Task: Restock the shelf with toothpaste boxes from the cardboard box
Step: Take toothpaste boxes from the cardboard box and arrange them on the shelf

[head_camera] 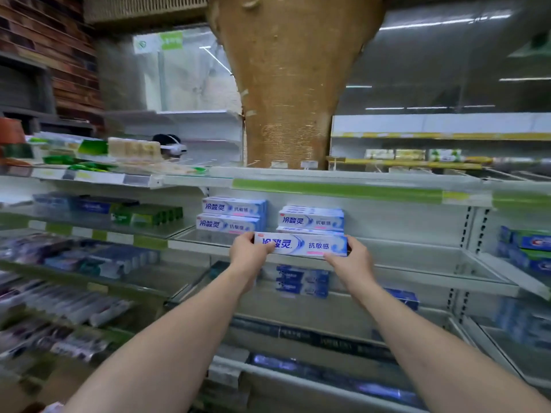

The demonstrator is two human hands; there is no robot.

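Gripping one toothpaste box (301, 244) level by its ends: left hand (249, 248) clamped on one end, right hand (347, 253) on the other. Box hangs at the glass shelf (417, 257) front edge. Just behind the hands, two stacks (232, 216) (311, 219) with a gap between. Right of the right hand, bare shelf.

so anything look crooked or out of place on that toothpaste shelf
Nothing stands out. The left stack and right stack of toothpaste boxes sit squarely on the shelf, fronts facing out. The left hand and right hand hold a matching toothpaste box level by its ends.
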